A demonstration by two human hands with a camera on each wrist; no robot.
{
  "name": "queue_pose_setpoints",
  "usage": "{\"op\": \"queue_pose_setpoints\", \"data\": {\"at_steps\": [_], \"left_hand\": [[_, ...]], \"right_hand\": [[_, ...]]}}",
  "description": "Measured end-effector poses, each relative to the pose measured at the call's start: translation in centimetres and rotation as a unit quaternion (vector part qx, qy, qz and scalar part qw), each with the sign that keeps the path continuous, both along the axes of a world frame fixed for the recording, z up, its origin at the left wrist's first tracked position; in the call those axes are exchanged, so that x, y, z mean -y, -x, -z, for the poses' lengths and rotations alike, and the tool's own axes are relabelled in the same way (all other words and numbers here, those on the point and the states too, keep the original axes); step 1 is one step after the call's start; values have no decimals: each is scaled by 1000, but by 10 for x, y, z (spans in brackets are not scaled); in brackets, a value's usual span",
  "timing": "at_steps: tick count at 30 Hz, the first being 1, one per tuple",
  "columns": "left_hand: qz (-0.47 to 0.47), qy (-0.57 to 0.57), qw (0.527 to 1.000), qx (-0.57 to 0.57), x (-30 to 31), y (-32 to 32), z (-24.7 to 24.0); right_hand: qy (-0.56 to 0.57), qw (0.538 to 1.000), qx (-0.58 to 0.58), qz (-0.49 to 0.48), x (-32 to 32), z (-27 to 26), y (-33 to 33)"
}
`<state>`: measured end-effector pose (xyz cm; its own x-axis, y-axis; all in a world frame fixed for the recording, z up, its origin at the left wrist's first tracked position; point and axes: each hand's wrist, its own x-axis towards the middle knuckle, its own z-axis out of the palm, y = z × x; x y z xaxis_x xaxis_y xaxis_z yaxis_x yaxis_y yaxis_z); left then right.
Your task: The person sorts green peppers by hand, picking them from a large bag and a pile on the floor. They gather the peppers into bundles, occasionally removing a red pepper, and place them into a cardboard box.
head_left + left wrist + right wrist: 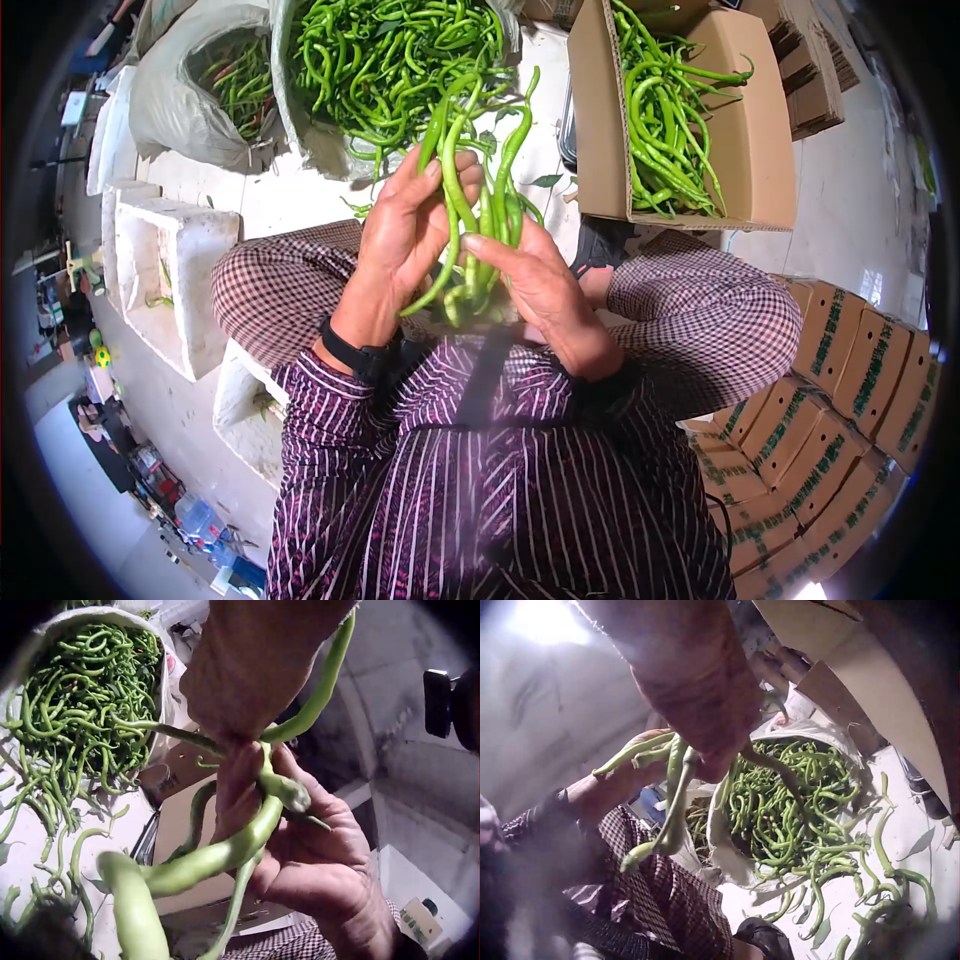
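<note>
Above the lap, both hands hold long green chili peppers close together. My left hand (402,228) grips a few of the peppers (450,170), which stick up past the fingers. Beside it, my right hand (548,290) holds a bunch of chili peppers (513,150), the thumb lying across them. Their lower ends hang between the two palms. In the left wrist view, a thick curved pepper (217,862) crosses in front of the right hand (315,855). In the right wrist view, several peppers (676,795) droop below the right hand (697,705), which hides part of the left.
A white sack (285,110) heaped with green peppers (400,60) stands ahead. Left of it, another sack (170,110) holds reddish-green ones. A cardboard box (765,150) with peppers (665,130) is at right. White foam boxes (185,290) stand left; stacked cartons (800,430) lie right.
</note>
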<state>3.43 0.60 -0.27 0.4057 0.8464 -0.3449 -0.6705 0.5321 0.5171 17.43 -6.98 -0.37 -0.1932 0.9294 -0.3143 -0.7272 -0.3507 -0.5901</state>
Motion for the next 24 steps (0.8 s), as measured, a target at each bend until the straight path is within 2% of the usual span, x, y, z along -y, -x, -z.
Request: {"op": "queue_pose_setpoints", "data": {"at_steps": [2,4,6,8,10,14,18,19,24], "left_hand": [[0,-18,998,-62,2,-1,-5],[2,-19,998,-67,1,-1,-7],[12,-20,998,-53,1,-1,-8],[21,-22,999,-42,-1,-1,-8],[-1,-18,999,-40,-1,-1,-5],[-4,30,999,-19,0,5,0],[29,34,998,-47,6,-3,0],[30,39,995,-84,8,-3,-3],[69,41,995,-63,8,-4,-4]], "right_hand": [[7,999,19,26,-1,-2,-6],[14,999,41,-3,0,-4,-22],[33,999,6,7,3,-8,-28],[40,998,40,14,4,-9,-29],[40,999,23,15,5,-8,-32],[48,996,58,41,4,-6,-37],[32,994,97,32,5,-5,-37],[25,994,96,38,5,-8,-36],[26,995,76,64,6,-1,-39]]}}
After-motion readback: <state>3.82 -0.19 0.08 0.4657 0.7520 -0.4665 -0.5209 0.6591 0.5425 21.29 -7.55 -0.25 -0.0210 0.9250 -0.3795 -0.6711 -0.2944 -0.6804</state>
